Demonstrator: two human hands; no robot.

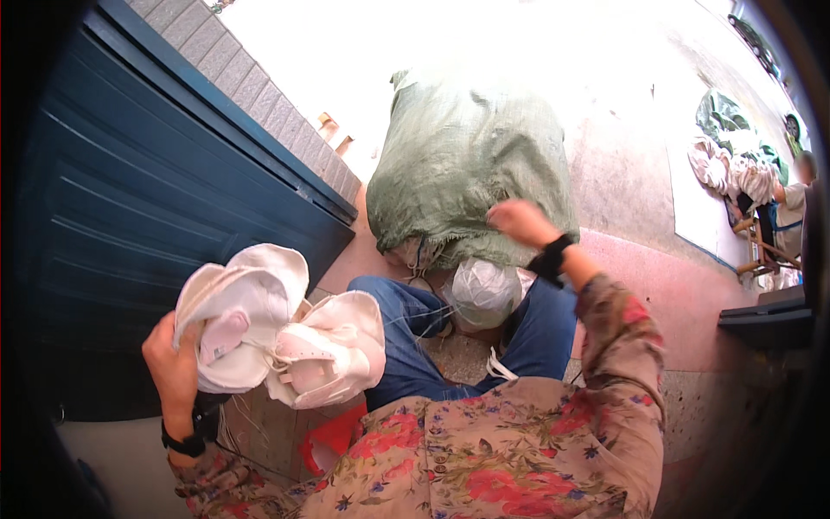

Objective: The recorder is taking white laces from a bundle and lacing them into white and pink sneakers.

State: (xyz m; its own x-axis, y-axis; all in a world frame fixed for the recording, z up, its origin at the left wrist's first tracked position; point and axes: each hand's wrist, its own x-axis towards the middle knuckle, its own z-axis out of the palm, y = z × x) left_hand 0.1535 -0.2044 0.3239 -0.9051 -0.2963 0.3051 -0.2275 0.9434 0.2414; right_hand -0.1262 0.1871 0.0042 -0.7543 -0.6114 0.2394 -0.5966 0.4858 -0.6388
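Observation:
My left hand (170, 359) grips the rim of a bundle of white shoe uppers (242, 320), fingers behind the cloth and thumb inside. A second bundle of white shoe uppers (333, 350) hangs against it, with eyelets and loose threads showing. My right hand (521, 222) is raised in front of the big green woven sack (471, 164), its fingers drawn together. Whatever they pinch, if anything, is too small to make out. Between my knees, under the sack's lower edge, sits a clear plastic bag (486, 294) with pale contents.
A dark blue panelled door (147, 190) stands close on my left. Something red (328, 437) lies by my left thigh. To the far right, a person (791, 212) sits by a wooden chair (756, 246) and a pile of white pieces (731, 169). A dark box-like thing (765, 320) stands nearer.

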